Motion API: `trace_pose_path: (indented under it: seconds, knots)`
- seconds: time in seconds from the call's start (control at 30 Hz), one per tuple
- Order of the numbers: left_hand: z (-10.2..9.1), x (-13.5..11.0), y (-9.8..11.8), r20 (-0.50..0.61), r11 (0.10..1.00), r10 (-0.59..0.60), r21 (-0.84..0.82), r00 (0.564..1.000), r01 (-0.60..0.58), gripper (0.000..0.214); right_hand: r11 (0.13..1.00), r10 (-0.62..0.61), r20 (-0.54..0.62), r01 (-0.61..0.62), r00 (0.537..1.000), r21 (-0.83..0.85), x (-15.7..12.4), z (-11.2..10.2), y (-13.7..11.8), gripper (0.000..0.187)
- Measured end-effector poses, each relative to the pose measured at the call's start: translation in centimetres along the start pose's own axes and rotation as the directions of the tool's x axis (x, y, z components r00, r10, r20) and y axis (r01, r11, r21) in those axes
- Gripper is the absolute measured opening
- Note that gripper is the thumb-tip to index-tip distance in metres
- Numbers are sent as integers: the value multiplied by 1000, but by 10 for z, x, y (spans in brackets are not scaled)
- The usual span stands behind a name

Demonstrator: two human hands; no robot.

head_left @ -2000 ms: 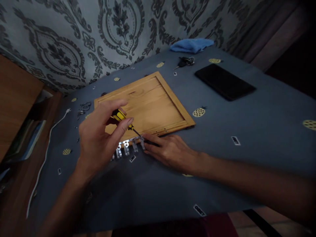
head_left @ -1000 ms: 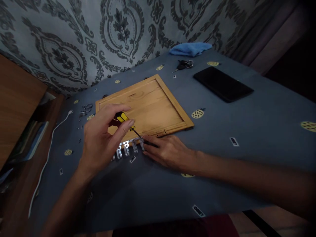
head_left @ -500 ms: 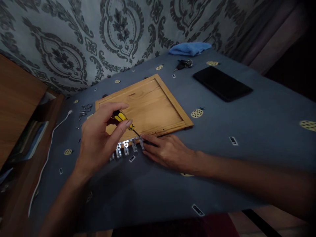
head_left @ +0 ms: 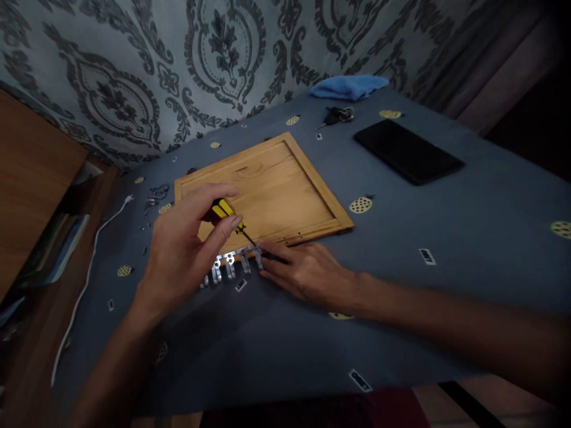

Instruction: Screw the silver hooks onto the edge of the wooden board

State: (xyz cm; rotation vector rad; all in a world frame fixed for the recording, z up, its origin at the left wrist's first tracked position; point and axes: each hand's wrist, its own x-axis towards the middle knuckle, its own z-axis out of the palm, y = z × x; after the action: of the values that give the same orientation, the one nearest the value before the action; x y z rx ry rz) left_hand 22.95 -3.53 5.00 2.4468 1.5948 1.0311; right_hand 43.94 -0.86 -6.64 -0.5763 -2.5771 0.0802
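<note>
As the blue-grey bench (head_left: 285,351) is carrying the work, the wooden panel (head_left: 272,184) is lying flat on it, recessed face up. The right hand (head_left: 312,270) is resting narrowed fingers at the metal hook strip (head_left: 230,264), pinching or merely pressing, no telling which; the strip is running along the panel's near edge, so placing is looking done. The left hand (head_left: 182,238) is gripping a screwdriver (head_left: 225,208), its tip meeting the strip's right end: fastening is seemingly going unfinished there. Small metal bits (head_left: 146,226) are lying leftward; tiny dark holes (head_left: 300,234) are showing bare beyond the strip.
</note>
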Motion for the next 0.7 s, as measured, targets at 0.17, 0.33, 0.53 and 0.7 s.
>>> trace_pose_path:
  seconds: [0.17, 0.33, 0.53, 0.7]
  knots:
    - [-4, 1, -2, 42, 999, 1, -35, 999, 1, 24, 999, -19, -33, 18, 999, -32, 0, 2, 1, 23]
    - [-9, 1, -3, 104, 998, 2, -60, 995, 5, 23, 999, -29, -72, 26, 997, -35, -1, 1, 2, 21]
    - [-10, 3, -5, 149, 997, 23, -70, 989, -13, 27, 999, -19, -68, 17, 997, -28, 0, 1, 1, 19]
    - [-2, 2, -3, 77, 998, 52, 37, 996, -55, 25, 1000, 0, -38, 0, 999, -7, -1, 2, 1, 23]
